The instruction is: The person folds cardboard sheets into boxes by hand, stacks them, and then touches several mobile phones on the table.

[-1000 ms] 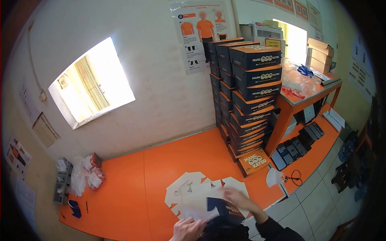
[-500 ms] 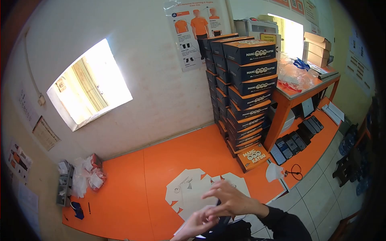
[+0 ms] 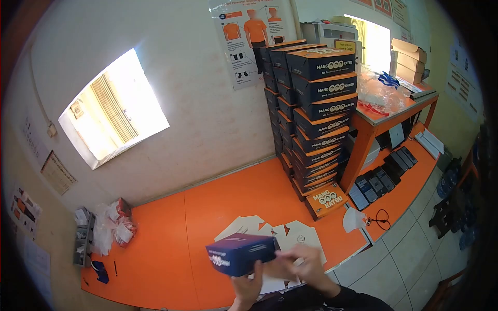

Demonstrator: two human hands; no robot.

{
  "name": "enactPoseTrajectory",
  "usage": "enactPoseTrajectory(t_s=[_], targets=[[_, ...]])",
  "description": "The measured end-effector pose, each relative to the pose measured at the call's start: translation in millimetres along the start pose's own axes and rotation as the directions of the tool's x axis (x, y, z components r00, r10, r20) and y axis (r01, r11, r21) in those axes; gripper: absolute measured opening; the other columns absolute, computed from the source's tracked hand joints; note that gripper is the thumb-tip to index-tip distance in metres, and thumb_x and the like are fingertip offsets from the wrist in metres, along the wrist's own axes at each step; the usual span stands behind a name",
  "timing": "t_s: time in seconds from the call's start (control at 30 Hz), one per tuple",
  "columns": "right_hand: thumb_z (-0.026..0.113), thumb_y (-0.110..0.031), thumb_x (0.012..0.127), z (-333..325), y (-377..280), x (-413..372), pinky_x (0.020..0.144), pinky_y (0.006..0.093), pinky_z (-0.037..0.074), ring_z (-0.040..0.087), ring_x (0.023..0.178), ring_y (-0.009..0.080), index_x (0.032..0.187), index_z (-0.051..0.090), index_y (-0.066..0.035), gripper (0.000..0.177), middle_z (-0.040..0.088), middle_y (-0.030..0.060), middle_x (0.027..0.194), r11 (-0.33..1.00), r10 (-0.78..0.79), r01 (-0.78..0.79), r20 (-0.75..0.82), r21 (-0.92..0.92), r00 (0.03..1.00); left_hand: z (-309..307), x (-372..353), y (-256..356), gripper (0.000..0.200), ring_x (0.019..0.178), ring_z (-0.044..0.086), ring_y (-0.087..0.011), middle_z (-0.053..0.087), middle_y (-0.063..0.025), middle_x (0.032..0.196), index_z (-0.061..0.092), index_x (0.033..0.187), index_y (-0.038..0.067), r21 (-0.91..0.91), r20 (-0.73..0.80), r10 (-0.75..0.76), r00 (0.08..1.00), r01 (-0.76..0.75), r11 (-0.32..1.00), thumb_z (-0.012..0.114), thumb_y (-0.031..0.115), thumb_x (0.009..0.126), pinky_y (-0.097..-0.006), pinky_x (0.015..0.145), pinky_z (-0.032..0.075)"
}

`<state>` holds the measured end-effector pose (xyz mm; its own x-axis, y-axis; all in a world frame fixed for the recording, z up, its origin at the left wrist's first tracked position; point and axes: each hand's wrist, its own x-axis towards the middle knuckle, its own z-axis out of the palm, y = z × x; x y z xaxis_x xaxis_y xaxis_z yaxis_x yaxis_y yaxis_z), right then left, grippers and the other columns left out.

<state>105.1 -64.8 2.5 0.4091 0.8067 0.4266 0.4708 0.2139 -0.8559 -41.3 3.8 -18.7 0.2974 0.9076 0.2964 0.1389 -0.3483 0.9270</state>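
Note:
A dark blue printed cardboard box (image 3: 241,254) is held up above the near part of the orange table. My left hand (image 3: 248,286) grips it from below, thumb against its near side. At the box's right end, my right hand (image 3: 309,267) has its fingers closed at the corner; they are slightly blurred, and the exact pinch is hard to make out. Beneath the box lie flat, pale cardboard blanks (image 3: 303,236) with cut notches, partly covered by the box and my hands.
Tall stacks of dark boxes with orange lids (image 3: 324,98) stand at the back right. A single orange-topped box (image 3: 327,201) sits at their foot. Several phones (image 3: 381,181) lie farther right. Plastic bags (image 3: 116,228) and a grey organizer (image 3: 83,238) are at the left.
The box has come up into clear view, its dark printed side now showing. My left hand now grips it from below, and my right hand has moved down to its right end.

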Motion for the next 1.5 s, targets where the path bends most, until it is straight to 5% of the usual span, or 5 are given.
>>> enactPoseTrajectory(t_s=[0.5,0.63,0.73,0.87,1.5], targets=[[0.080,-0.026,0.062,-17,-9,41,0.082,0.0359,0.047,0.059,0.093,0.0286,0.073,0.049,-0.010,0.036,0.062,0.0055,0.104,0.965,-0.175,0.243,0.447,-0.099,0.877,-21,3,11,0.033,0.098,0.057,-0.0192,0.052,-0.0151,0.115,0.043,0.114,-0.007,-0.238,0.473,-0.279,0.836,0.426,0.873,0.049,0.000,0.082,-0.0291,0.085,0.046],[0.079,-0.016,0.060,-50,2,60,0.082,0.0344,0.046,0.057,0.100,0.0278,0.070,0.052,-0.009,0.029,0.061,0.0103,0.110,0.996,-0.093,0.080,0.614,0.048,0.784,-88,29,48,0.052,0.097,0.056,-0.0289,0.046,-0.0161,0.125,0.044,0.125,-0.001,-0.097,0.995,0.097,0.021,0.014,0.995,0.053,0.035,0.088,-0.0415,0.090,0.041],[0.076,-0.013,0.064,-51,-10,65,0.084,0.0333,0.044,0.056,0.100,0.0247,0.075,0.056,-0.009,0.023,0.057,0.0106,0.117,0.910,-0.362,0.074,0.695,0.407,0.621,-90,34,57,0.087,0.128,0.031,-0.0290,0.036,-0.0238,0.130,0.023,0.131,-0.005,-0.119,0.526,0.304,0.794,-0.285,0.951,0.071,0.033,0.069,-0.0383,0.099,0.031],[0.069,-0.029,0.076,-33,-14,73,0.094,0.0360,0.038,0.045,0.118,0.0264,0.096,0.062,-0.009,0.028,0.048,0.0120,0.128,0.803,-0.459,-0.113,0.728,0.585,0.509,-60,55,35,0.122,0.128,0.030,-0.0311,0.030,-0.0231,0.134,0.004,0.138,-0.003,-0.375,0.891,0.286,0.354,0.216,0.902,0.074,0.049,0.053,-0.0397,0.099,0.033],[0.058,-0.035,0.085,-30,-14,32,0.084,0.0395,0.044,0.058,0.099,0.0268,0.104,0.062,-0.014,0.028,0.059,0.0102,0.113,0.789,-0.524,0.266,0.379,0.554,0.763,-27,16,17,0.123,0.128,0.024,-0.0331,0.018,-0.0209,0.133,-0.002,0.139,0.014,-0.392,0.637,0.112,0.763,0.195,0.899,0.082,0.026,0.051,-0.0461,0.101,0.031]])
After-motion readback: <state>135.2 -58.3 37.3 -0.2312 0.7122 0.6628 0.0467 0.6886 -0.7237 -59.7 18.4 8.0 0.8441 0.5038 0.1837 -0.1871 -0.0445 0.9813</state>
